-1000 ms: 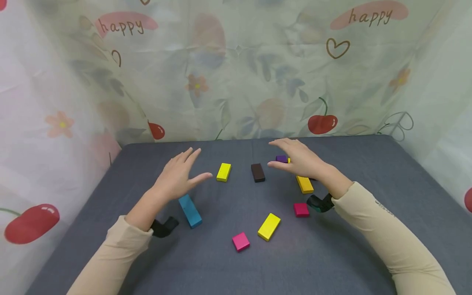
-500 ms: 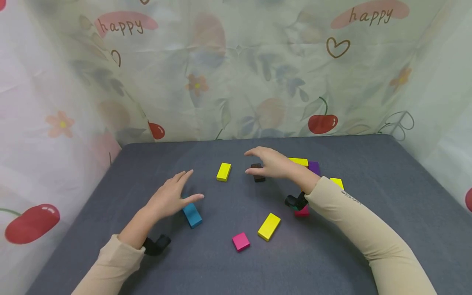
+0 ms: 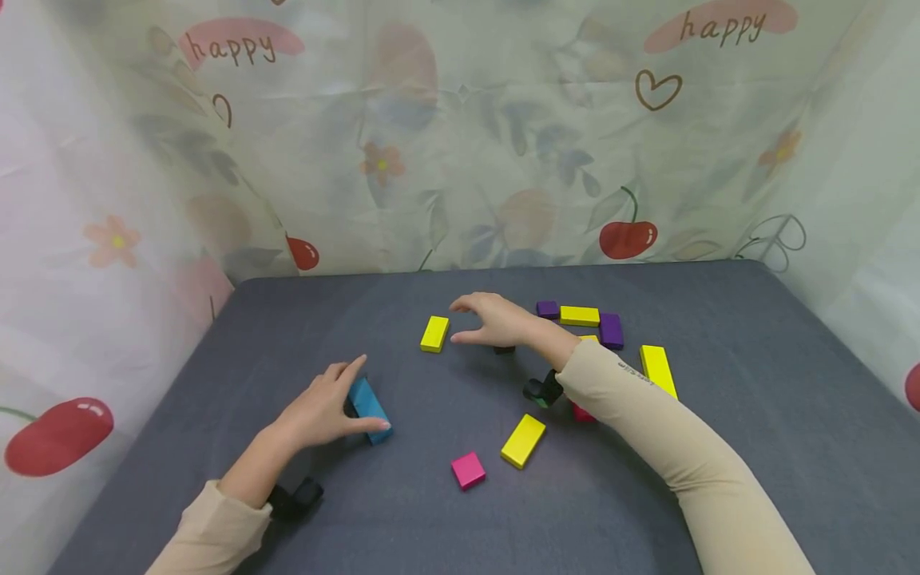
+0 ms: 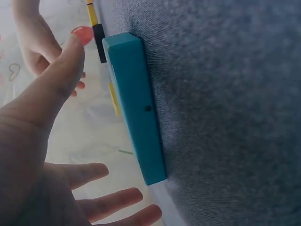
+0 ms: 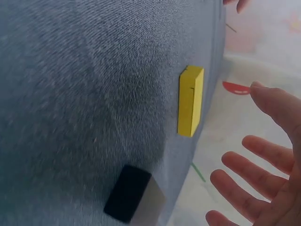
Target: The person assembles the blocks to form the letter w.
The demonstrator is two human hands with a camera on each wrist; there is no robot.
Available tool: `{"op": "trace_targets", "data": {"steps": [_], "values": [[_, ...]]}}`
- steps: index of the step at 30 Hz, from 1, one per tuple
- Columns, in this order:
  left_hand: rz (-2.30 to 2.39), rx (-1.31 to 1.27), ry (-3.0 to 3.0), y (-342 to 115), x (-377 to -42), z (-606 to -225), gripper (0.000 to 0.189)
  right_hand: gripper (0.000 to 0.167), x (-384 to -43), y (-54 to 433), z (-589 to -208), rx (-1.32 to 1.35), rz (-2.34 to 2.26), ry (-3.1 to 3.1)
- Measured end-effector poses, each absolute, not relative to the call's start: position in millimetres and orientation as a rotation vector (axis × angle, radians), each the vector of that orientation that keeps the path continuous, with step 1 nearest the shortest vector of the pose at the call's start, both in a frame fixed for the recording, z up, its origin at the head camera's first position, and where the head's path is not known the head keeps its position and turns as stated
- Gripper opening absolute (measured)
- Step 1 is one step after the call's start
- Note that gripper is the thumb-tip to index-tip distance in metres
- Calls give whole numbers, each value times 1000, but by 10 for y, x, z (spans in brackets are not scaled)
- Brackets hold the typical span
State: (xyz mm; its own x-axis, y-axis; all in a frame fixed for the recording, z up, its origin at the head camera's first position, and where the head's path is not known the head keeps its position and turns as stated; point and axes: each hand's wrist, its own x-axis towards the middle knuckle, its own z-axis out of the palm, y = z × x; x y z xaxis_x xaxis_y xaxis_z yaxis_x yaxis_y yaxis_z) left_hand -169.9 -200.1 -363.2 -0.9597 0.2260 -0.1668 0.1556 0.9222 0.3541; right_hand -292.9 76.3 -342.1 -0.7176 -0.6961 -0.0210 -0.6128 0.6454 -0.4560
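Observation:
My left hand (image 3: 323, 407) hovers over a long blue block (image 3: 370, 409), thumb spread from the other fingers on either side of it in the head view. In the left wrist view the teal-blue block (image 4: 134, 108) lies apart from the fingers, a small dark spot on its side. My right hand (image 3: 496, 321) reaches leftward, its thumb and fingertips just right of a short yellow block (image 3: 434, 334). Nothing is in its grasp. A dark block (image 3: 505, 349) shows partly beneath that hand; the right wrist view gives both the yellow block (image 5: 190, 101) and the dark block (image 5: 128, 193).
Nearer me lie a pink block (image 3: 469, 471) and a yellow block (image 3: 523, 441). Right of the right hand are purple blocks (image 3: 612, 331), a yellow block (image 3: 579, 316) and a long yellow block (image 3: 657, 369). The right sleeve partly covers a red block (image 3: 583, 413). A printed curtain stands behind.
My right hand has moved left past the dark block toward the short yellow one. My left hand has come back toward me and down to the blue block. The blocks have not moved.

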Motion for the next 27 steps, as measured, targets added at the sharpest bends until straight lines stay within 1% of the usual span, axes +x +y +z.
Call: {"op": "trace_targets", "data": {"steps": [14, 27], "values": [[520, 302, 2876, -2032, -1633, -3697, 114, 58, -3044, 510, -3569, -982, -665, 2649], [504, 314, 2899, -2012, -1632, -3707, 109, 60, -3070, 393, -3681, -861, -669, 2672]]}}
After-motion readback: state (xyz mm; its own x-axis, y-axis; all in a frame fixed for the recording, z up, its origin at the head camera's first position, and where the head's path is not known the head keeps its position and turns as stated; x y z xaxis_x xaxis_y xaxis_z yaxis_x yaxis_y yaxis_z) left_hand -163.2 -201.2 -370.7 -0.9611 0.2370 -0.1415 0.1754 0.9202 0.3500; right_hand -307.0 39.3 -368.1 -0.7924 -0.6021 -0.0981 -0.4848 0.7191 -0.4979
